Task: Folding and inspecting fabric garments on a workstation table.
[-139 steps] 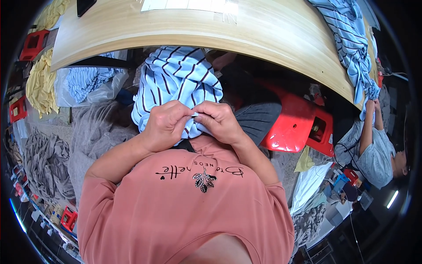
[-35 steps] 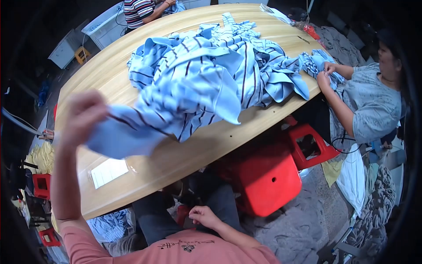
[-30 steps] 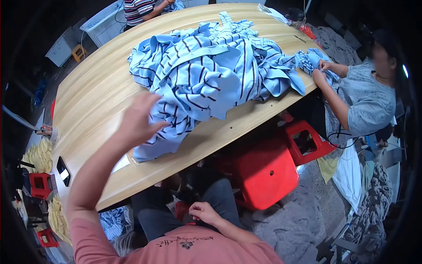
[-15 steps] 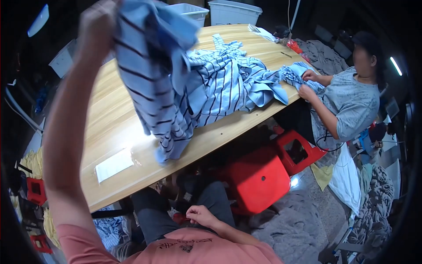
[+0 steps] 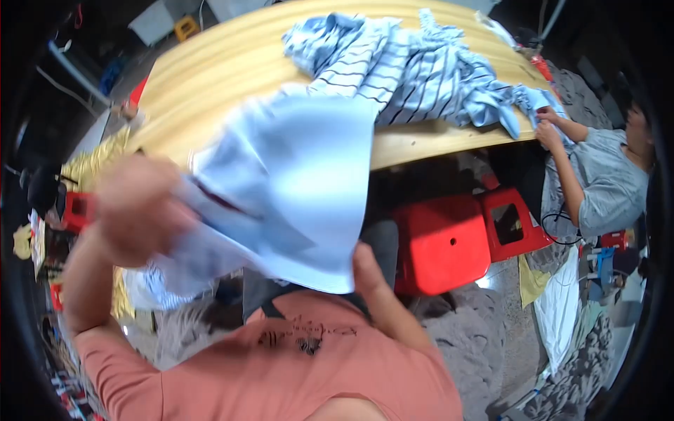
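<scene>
A light blue garment [image 5: 302, 189] hangs spread between my two hands over the table's near edge and my lap. Its plain pale side faces me; one dark line shows near the left end. My left hand [image 5: 144, 210], smeared by motion, is closed on its left part. At the lower right corner, my right hand [image 5: 368, 270] pinches the hem, fingers partly hidden behind the cloth. Beyond it, a heap of blue garments with dark stripes [image 5: 414, 67] lies on the wooden table [image 5: 210, 77]. The held garment's far end seems to touch that heap.
At the right, another person [image 5: 597, 168] handles blue cloth at the table's edge. Red plastic stools [image 5: 449, 245] stand right of my legs. Grey cloth [image 5: 463, 337] lies heaped on the floor beside them, and yellow cloth [image 5: 105, 158] hangs at the left.
My left hand has come down from high up, bringing the garment toward me. My right hand has risen from my lap and taken its corner. The view has shifted, too.
</scene>
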